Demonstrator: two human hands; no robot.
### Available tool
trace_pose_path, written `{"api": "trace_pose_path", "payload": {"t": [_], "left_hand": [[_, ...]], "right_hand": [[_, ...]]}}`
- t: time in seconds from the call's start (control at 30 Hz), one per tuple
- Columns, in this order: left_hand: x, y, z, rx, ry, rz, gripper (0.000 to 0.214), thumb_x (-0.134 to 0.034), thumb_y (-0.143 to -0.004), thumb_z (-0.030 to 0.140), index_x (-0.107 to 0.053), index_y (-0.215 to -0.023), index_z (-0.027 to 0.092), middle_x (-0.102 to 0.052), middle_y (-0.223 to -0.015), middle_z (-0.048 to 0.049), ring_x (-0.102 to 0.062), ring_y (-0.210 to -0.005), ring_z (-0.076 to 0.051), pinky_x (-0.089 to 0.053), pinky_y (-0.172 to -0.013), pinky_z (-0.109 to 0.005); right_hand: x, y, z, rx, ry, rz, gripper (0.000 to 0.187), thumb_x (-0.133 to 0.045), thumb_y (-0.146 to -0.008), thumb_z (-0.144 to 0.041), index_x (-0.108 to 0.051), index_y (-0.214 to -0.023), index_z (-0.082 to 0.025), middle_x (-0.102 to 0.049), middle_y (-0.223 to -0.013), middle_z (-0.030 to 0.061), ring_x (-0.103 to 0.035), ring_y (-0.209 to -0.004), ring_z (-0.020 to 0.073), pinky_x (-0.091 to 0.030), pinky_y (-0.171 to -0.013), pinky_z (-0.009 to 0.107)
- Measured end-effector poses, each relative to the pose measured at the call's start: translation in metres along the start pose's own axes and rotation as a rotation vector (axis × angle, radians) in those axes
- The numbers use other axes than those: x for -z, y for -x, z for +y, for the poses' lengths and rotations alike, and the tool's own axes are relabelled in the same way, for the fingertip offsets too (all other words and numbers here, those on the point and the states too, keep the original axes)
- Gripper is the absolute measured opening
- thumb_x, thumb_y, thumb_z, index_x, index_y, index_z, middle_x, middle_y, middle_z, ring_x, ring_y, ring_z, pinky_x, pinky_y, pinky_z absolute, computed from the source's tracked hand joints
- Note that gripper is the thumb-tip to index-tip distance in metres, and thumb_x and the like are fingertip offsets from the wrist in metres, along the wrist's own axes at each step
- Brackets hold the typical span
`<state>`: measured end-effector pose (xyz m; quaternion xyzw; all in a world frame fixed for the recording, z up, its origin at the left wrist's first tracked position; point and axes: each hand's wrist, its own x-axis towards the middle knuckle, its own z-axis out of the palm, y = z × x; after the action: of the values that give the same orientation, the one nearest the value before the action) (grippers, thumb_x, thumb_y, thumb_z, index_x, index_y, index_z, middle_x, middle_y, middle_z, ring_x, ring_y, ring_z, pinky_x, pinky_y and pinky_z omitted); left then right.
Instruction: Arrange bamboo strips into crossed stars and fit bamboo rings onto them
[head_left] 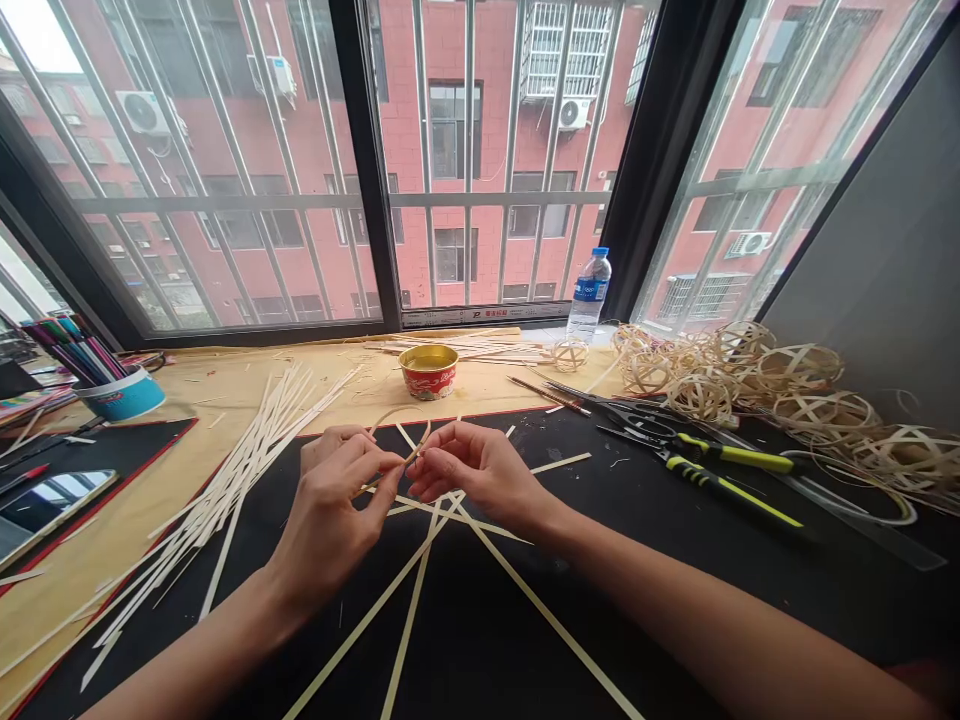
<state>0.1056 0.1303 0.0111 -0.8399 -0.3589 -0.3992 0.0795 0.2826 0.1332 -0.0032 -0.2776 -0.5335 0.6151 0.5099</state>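
Note:
My left hand pinches a thin bamboo strip between thumb and forefinger. Close beside it, my right hand is closed on the same strip, its fingertips almost meeting those of the left. The strip bends into a small curve above the fingers. Below the hands, several flat pale bamboo strips cross one another on the black mat, their long ends fanning toward me. Part of the crossing is hidden behind my hands.
A bundle of loose strips lies left. Behind my hands stands a red tin. Pliers, scissors and woven bamboo balls lie right. A water bottle stands by the window; a pen cup is far left.

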Motion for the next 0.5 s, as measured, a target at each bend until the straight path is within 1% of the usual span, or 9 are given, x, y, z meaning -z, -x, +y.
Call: {"api": "trace_pose_path", "payload": {"t": [0.2,0.37,0.5], "left_hand": [[-0.0015,0.002,0.0027,-0.017,-0.037,-0.019,0.014,-0.054,-0.085,0.019,-0.065,-0.077,0.022,-0.061,-0.072,-0.001,-0.055,-0.086,-0.023,-0.039,-0.076,-0.037],[-0.0015,0.0032,0.0027,-0.063,-0.077,-0.018,0.014,-0.054,-0.086,0.017,-0.065,-0.079,0.022,-0.063,-0.077,-0.0021,-0.055,-0.089,-0.024,-0.037,-0.077,-0.038],[-0.0014,0.0033,0.0051,-0.06,-0.071,-0.029,0.016,-0.053,-0.087,0.018,-0.065,-0.078,0.022,-0.062,-0.074,-0.0013,-0.055,-0.088,-0.024,-0.037,-0.076,-0.037]], "right_hand": [[-0.0025,0.0024,0.0035,0.052,0.102,0.058,0.036,-0.07,-0.073,-0.049,-0.057,-0.081,-0.017,-0.069,-0.073,0.0012,-0.068,-0.062,0.0135,-0.058,-0.062,0.029],[-0.0031,0.0044,0.0007,0.049,0.164,0.06,0.035,-0.067,-0.075,-0.05,-0.055,-0.082,-0.018,-0.069,-0.071,0.0012,-0.067,-0.059,0.0135,-0.056,-0.057,0.027],[-0.0044,0.0053,0.0005,0.035,0.213,0.062,0.029,-0.065,-0.078,-0.046,-0.055,-0.081,-0.018,-0.068,-0.068,0.0007,-0.066,-0.057,0.0131,-0.053,-0.054,0.025]]}}
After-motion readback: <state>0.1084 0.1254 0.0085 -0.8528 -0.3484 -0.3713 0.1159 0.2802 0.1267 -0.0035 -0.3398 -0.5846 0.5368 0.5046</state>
